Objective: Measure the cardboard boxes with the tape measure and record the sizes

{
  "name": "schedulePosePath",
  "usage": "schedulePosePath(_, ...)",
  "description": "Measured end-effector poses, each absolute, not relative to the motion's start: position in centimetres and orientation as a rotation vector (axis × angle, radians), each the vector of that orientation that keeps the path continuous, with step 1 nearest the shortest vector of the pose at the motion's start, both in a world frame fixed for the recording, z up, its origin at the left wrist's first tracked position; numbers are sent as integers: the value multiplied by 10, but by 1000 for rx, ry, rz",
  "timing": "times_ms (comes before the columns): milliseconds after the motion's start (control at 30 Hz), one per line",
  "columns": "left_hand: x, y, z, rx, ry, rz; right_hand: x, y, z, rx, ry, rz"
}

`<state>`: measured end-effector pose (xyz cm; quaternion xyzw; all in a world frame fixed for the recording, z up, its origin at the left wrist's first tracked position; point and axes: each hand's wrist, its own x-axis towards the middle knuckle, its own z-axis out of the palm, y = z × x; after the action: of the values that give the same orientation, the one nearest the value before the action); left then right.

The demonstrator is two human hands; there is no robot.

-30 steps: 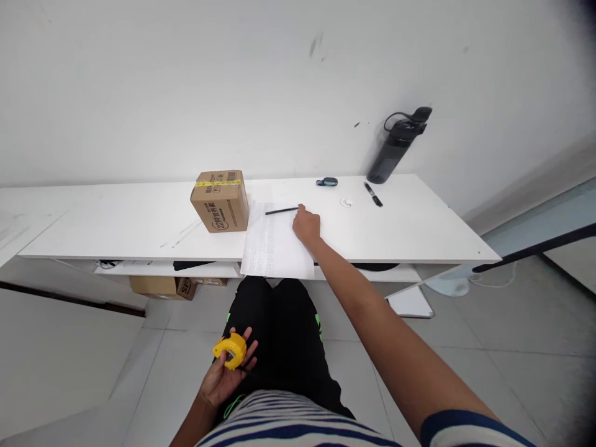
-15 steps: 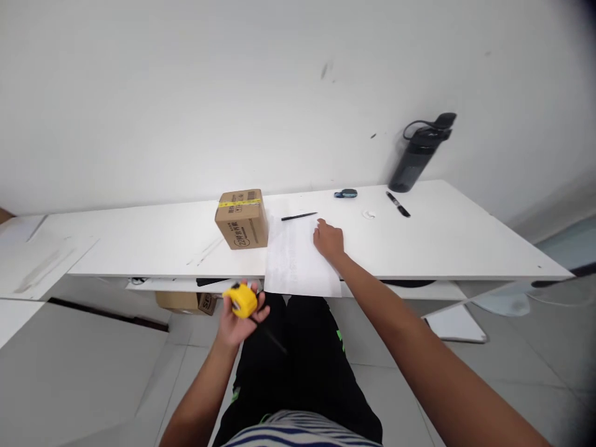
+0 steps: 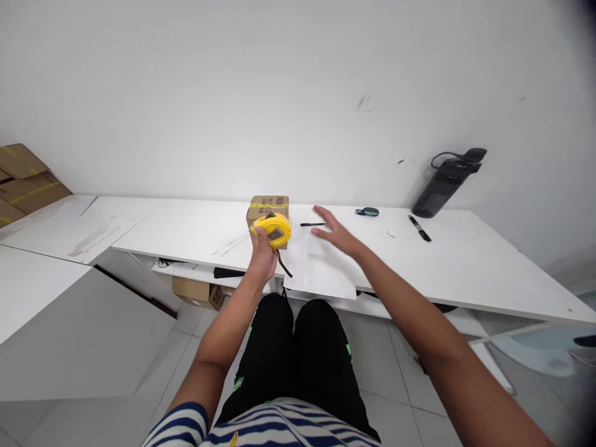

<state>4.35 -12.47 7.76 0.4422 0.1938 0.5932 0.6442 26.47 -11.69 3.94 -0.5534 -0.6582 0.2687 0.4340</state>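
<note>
My left hand (image 3: 264, 257) grips a yellow tape measure (image 3: 278, 231), its black wrist strap hanging down. The tape measure is in front of a small cardboard box (image 3: 269, 202) with yellow tape across its top, and hides much of the box's front. My right hand (image 3: 339, 234) is raised over the desk with its fingers apart and holds nothing. By its fingertips lies a thin black pen (image 3: 311, 224), partly hidden by the hand. Beneath both is a white sheet of paper (image 3: 321, 276) that hangs over the desk's front edge.
On the white desk (image 3: 465, 267), to the right, are a dark blue car key-like object (image 3: 367, 212), a small white curl (image 3: 388, 234), a black marker (image 3: 419, 228) and a dark water bottle (image 3: 442, 186). Cardboard boxes (image 3: 32, 180) are stacked far left; another box (image 3: 193, 292) sits under the desk.
My left hand has risen with the tape measure from below the desk edge to in front of the box. My right hand has lifted from the paper, its fingers spreading. The view has shifted left.
</note>
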Motion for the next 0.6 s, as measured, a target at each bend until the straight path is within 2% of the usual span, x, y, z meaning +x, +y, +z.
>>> schedulePosePath(67, 50, -130, 71, 1101, 428, 1364, 221, -137, 52, -989, -1713, 894)
schedulePosePath(133, 51, -133, 68, 1182, 458, 1341, 183, -152, 57, -839, -1557, 894)
schedulePosePath(267, 32, -133, 71, 1217, 640, 1273, 157, -163, 57, -947, -1330, 737)
schedulePosePath(500, -26, -115, 90, 1101, 727, 781, 187, -157, 81, -987, -1812, 639)
schedulePosePath(600, -39, -91, 100, 1066, 749, 709, 200, -149, 95, -990, -1918, 645)
